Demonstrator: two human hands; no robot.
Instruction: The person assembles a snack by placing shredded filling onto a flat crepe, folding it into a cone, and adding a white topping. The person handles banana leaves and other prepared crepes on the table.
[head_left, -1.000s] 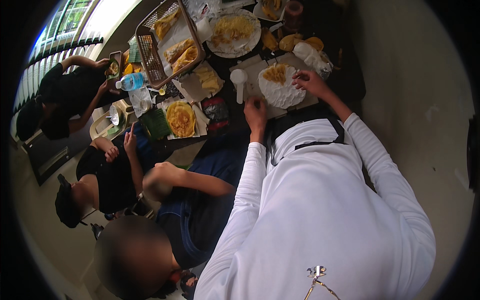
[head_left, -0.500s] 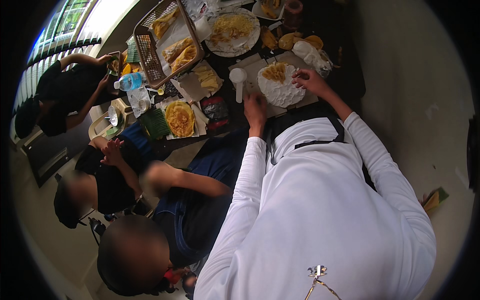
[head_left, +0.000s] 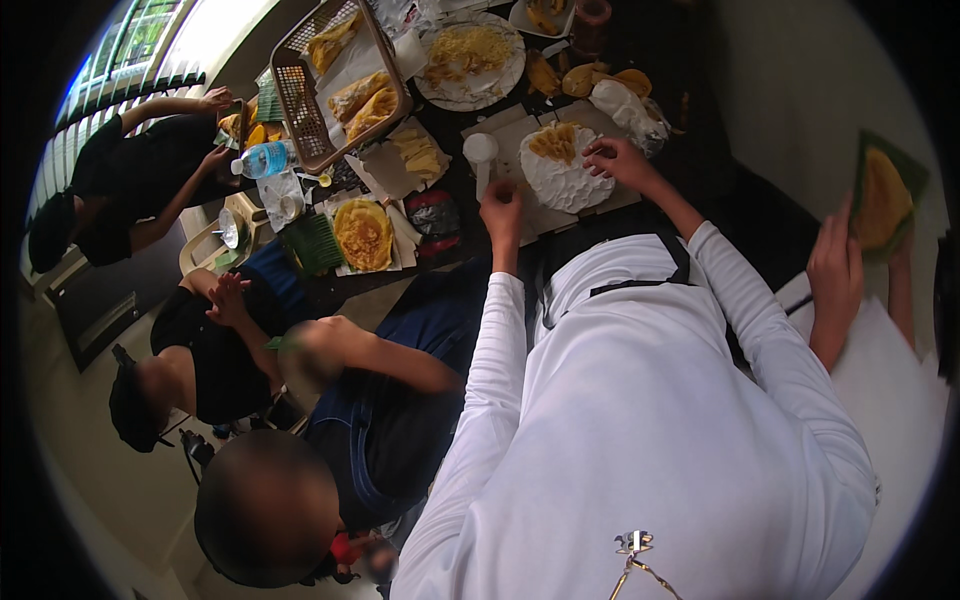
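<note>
Head cam, my view: left hand (head_left: 500, 212) has curled fingers by the white scoop (head_left: 480, 150); can't tell if it's gripping. Right hand (head_left: 622, 166) hangs bent-fingered at the right edge of the white-coated round (head_left: 568, 188); grip unclear too. Round, yellow strips (head_left: 556, 143) on top, sits on pale card (head_left: 508, 124) on the tabletop (head_left: 700, 110).

Room between left hand (head_left: 501, 209) and right hand (head_left: 622, 164); scoop (head_left: 480, 149) blocks ahead of left, bag (head_left: 628, 110) seemingly beyond right
</note>
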